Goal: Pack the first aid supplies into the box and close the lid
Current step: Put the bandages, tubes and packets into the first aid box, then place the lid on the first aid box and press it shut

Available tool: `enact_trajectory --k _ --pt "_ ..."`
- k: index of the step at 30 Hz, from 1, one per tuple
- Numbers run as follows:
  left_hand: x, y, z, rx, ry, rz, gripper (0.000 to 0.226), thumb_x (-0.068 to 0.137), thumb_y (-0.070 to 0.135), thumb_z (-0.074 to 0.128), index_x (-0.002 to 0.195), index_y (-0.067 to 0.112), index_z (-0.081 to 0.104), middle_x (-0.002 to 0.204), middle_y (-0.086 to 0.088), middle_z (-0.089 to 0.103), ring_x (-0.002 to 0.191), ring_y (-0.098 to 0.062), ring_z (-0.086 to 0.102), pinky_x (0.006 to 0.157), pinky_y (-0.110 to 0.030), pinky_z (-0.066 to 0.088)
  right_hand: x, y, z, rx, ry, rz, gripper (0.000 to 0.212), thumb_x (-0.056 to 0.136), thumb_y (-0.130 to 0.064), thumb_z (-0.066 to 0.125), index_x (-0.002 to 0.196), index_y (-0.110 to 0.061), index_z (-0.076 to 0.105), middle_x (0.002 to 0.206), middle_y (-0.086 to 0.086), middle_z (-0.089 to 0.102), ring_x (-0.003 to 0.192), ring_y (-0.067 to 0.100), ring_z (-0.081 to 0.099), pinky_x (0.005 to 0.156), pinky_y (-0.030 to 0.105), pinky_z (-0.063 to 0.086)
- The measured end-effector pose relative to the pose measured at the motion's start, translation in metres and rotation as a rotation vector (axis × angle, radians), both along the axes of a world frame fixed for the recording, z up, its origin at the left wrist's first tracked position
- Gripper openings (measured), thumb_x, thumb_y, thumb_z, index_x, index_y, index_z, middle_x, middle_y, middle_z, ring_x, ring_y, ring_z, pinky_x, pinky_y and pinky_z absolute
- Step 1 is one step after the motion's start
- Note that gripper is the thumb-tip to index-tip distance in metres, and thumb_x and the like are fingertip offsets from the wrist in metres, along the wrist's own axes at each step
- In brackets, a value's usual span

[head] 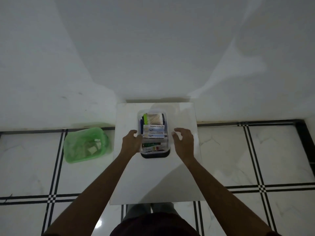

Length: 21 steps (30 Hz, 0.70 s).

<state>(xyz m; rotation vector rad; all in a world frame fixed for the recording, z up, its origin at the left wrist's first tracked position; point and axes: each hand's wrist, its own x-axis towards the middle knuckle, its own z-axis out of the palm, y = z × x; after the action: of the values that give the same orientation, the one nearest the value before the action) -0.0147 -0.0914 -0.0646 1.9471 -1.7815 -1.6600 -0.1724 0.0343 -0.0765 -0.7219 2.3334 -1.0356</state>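
Note:
A clear plastic box [168,132] stands on a small white table [184,176], filled with supplies: a pack of cotton swabs [154,118] at the far end, white antiseptic bandage boxes [154,132] in the middle, and colourful packets [153,147] at the near end. A dark lid or base [154,155] shows under the box's near edge. My left hand [132,142] rests against the box's left side. My right hand [184,140] hovers just right of the box, fingers spread, holding nothing.
A green plastic basket [85,145] with a few small items sits on the tiled floor left of the table. A white wall rises behind the table. My legs show below the table's near edge.

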Motion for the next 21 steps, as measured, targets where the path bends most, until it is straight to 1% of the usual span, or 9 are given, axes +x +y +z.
enact_trajectory --k 2,5,7,9,12,15,17,19,21 --pt "0.001 0.000 0.003 0.005 0.037 -0.103 0.036 0.094 0.021 0.044 0.129 0.010 0.048 0.111 -0.020 0.065 0.091 -0.036 0.067 0.074 -0.048 0.060 -0.008 0.004 -0.005 0.113 -0.125 -0.099 0.024 0.088 -0.011 0.060 0.111 -0.004 0.062 0.111 0.015 0.066 0.105 0.029 0.060 0.087 0.026 0.045" --pt "0.004 -0.001 0.010 -0.080 0.054 -0.196 0.026 0.095 0.011 0.043 0.119 0.006 0.052 0.100 -0.017 0.065 0.079 -0.033 0.067 0.063 -0.042 0.060 -0.014 0.005 -0.020 0.353 -0.246 -0.044 0.028 0.084 -0.011 0.064 0.109 0.002 0.064 0.113 0.018 0.067 0.106 0.030 0.061 0.084 0.023 0.041" --pt "0.015 -0.002 0.011 -0.120 0.071 -0.202 0.020 0.095 0.009 0.044 0.113 0.008 0.053 0.093 -0.017 0.068 0.072 -0.036 0.068 0.060 -0.046 0.060 -0.009 0.001 -0.027 0.384 -0.302 -0.002 0.024 0.080 -0.015 0.070 0.085 0.009 0.066 0.091 0.025 0.069 0.087 0.035 0.064 0.076 0.030 0.048" --pt "0.030 -0.001 0.013 -0.122 0.101 -0.142 0.017 0.095 0.006 0.044 0.108 0.010 0.053 0.088 -0.018 0.068 0.068 -0.039 0.068 0.055 -0.042 0.061 -0.001 -0.005 -0.035 0.388 -0.303 0.027 0.040 0.075 -0.018 0.076 0.051 0.001 0.050 0.054 0.017 0.054 0.052 0.028 0.053 0.054 0.030 0.044" --pt "0.049 0.001 0.021 -0.124 0.142 -0.026 0.021 0.095 -0.001 0.042 0.107 0.014 0.051 0.080 -0.013 0.064 0.061 -0.030 0.063 0.046 -0.027 0.056 0.006 -0.016 -0.045 0.406 -0.248 0.080 0.054 0.073 -0.023 0.078 0.044 -0.014 0.034 0.043 -0.001 0.038 0.040 0.012 0.037 0.040 0.022 0.027" --pt "0.065 -0.003 0.020 -0.131 0.134 0.003 0.026 0.094 -0.001 0.043 0.110 0.016 0.053 0.083 -0.020 0.066 0.065 -0.035 0.066 0.049 -0.033 0.059 0.004 -0.024 -0.053 0.449 -0.240 0.120 0.054 0.081 -0.021 0.071 0.043 -0.014 0.033 0.045 0.000 0.037 0.041 0.011 0.036 0.044 0.023 0.031" --pt "0.070 -0.005 0.015 -0.139 0.096 -0.026 0.029 0.094 -0.001 0.044 0.117 0.012 0.055 0.087 -0.023 0.068 0.072 -0.041 0.068 0.057 -0.043 0.061 -0.003 -0.024 -0.055 0.445 -0.303 0.079 0.049 0.086 -0.019 0.064 0.047 -0.012 0.036 0.050 0.002 0.040 0.047 0.015 0.041 0.056 0.027 0.042" --pt "0.069 -0.005 0.011 -0.135 0.079 -0.042 0.032 0.093 -0.002 0.042 0.123 0.007 0.052 0.089 -0.027 0.068 0.075 -0.045 0.068 0.062 -0.048 0.060 -0.013 -0.019 -0.046 0.365 -0.403 -0.039 0.033 0.088 -0.019 0.062 0.060 -0.008 0.046 0.065 0.007 0.050 0.066 0.023 0.055 0.072 0.038 0.055" --pt "0.065 -0.004 0.008 -0.138 0.087 -0.077 0.030 0.093 -0.001 0.042 0.121 0.004 0.051 0.088 -0.029 0.068 0.074 -0.046 0.067 0.061 -0.049 0.060 -0.025 -0.012 -0.025 0.246 -0.422 -0.145 0.015 0.087 -0.015 0.062 0.078 -0.006 0.054 0.079 0.009 0.056 0.082 0.027 0.058 0.075 0.040 0.056"
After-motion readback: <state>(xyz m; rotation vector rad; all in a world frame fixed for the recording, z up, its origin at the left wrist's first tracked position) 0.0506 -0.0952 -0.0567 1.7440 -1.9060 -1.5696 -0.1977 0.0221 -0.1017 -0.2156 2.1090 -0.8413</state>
